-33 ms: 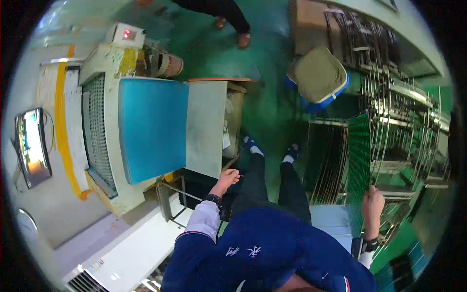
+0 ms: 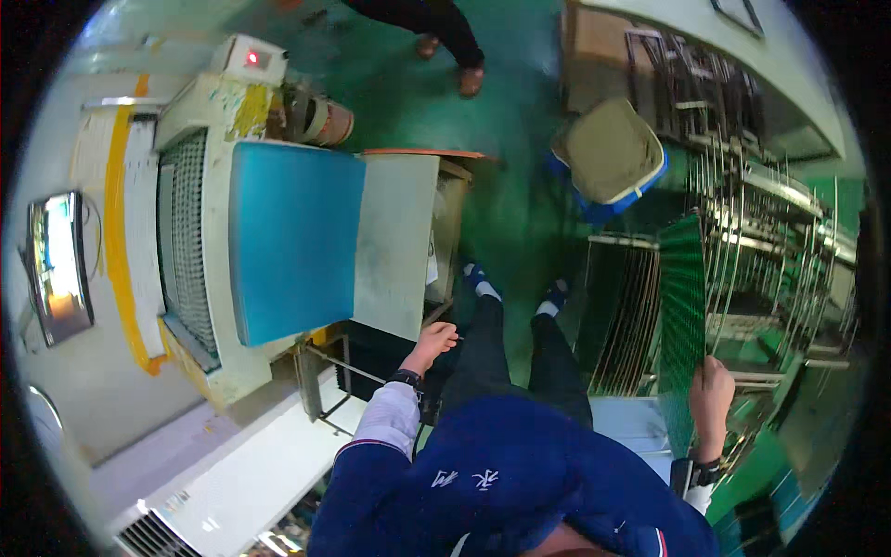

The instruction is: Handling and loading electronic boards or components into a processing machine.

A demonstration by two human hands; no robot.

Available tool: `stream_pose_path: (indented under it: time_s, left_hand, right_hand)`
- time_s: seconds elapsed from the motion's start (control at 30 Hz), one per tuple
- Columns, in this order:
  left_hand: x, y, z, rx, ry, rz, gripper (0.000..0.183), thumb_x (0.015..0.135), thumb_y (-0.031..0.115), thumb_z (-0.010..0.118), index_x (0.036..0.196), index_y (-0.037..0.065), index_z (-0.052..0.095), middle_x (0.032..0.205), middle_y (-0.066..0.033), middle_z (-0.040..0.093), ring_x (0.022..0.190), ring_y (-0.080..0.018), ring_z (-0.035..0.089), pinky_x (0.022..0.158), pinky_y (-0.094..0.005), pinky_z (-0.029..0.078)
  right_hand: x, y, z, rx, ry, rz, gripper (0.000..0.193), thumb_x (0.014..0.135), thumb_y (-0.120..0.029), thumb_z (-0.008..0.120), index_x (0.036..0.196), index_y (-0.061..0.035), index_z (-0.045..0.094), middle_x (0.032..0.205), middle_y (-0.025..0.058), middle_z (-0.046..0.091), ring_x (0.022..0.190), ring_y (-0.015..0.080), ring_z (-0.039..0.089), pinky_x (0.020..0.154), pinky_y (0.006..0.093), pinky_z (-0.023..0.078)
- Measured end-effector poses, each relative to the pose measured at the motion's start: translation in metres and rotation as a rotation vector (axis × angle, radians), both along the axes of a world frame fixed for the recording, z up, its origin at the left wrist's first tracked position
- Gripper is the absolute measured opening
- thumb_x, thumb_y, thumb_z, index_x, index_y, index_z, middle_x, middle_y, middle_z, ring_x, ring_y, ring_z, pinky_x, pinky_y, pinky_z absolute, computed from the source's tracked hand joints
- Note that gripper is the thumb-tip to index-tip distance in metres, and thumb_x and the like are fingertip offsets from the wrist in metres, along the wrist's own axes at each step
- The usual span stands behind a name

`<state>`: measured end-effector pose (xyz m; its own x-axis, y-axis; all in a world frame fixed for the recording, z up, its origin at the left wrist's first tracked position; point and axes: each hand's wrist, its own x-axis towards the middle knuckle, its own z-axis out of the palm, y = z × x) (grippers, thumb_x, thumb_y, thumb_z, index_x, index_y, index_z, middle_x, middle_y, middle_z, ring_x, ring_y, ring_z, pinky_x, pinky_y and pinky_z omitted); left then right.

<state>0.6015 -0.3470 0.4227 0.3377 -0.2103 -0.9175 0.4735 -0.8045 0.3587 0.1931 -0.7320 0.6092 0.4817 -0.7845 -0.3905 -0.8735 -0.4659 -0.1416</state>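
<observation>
Green flooring (image 2: 520, 121) runs up the middle of the workshop, with a co-worker's dark-trousered legs (image 2: 422, 20) at its far end. To the left, a pale machine (image 2: 215, 269) carries a blue slab (image 2: 297, 241), and a white board (image 2: 397, 246) adjoins the slab on the side toward the person; a lit monitor (image 2: 60, 265) stands farther left. A blue bin (image 2: 594, 206) with a grey-brown top sits ahead on the right, near crowded metal racks (image 2: 761, 232) that close off that side. Nearer, a row of upright thin panels (image 2: 626, 320) stands between the person's legs and a green perforated-looking sheet (image 2: 682, 316), which is upright beside the row. The right hand (image 2: 712, 395), arm reaching out to the side, pinches this sheet by its outer edge. The left hand (image 2: 434, 343), elbow bent, hangs just beside the white board's near corner, fingers curled closely together; whether they hold something small cannot be told.
</observation>
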Motion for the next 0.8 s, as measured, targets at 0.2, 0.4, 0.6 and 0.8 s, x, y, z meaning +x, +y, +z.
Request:
stream_pose_path:
  time_s: [0.2, 0.4, 0.6, 0.8]
  left_hand:
    - [0.014, 0.04, -0.001, -0.115, -0.038, 0.2, 0.029, 0.092, 0.029, 0.058, 0.105, 0.003, 0.062, 0.087, -0.0043, 0.064, 0.069, -0.0115, 0.059, 0.061, -0.0258, 0.048]
    - [0.041, 0.106, -0.012, -0.259, -0.167, 0.457, 0.027, 0.09, 0.029, 0.06, 0.088, 0.002, 0.064, 0.072, -0.0021, 0.06, 0.06, -0.0101, 0.056, 0.053, -0.0238, 0.044]
    - [0.061, 0.179, -0.012, -0.364, -0.246, 0.664, 0.018, 0.087, 0.019, 0.058, 0.084, 0.004, 0.066, 0.071, -0.0014, 0.061, 0.058, -0.0102, 0.056, 0.048, -0.0247, 0.042]
    - [0.055, 0.232, -0.039, -0.586, -0.106, 1.021, 0.018, 0.088, 0.024, 0.063, 0.082, 0.007, 0.065, 0.072, 0.0006, 0.061, 0.061, -0.0106, 0.057, 0.052, -0.0251, 0.043]
  right_hand:
    - [0.116, -0.009, 0.093, 0.152, -0.217, 0.231, 0.012, 0.081, -0.007, 0.062, 0.085, 0.0002, 0.054, 0.079, 0.0175, 0.054, 0.076, 0.0369, 0.053, 0.069, 0.0407, 0.043]
    - [0.25, -0.007, 0.102, 0.445, -1.033, -0.012, 0.029, 0.081, -0.006, 0.066, 0.109, -0.0007, 0.063, 0.109, 0.0046, 0.057, 0.094, 0.0129, 0.053, 0.086, 0.0294, 0.041]
    - [0.481, 0.086, 0.148, 1.064, -1.236, 0.102, 0.013, 0.083, -0.012, 0.059, 0.091, -0.0026, 0.064, 0.082, 0.0013, 0.057, 0.077, 0.013, 0.05, 0.069, 0.0274, 0.038]
    - [0.643, 0.217, 0.105, 1.657, -1.018, 0.12, 0.016, 0.085, -0.01, 0.062, 0.075, -0.0087, 0.049, 0.073, 0.0036, 0.053, 0.067, 0.0146, 0.051, 0.062, 0.0304, 0.041]
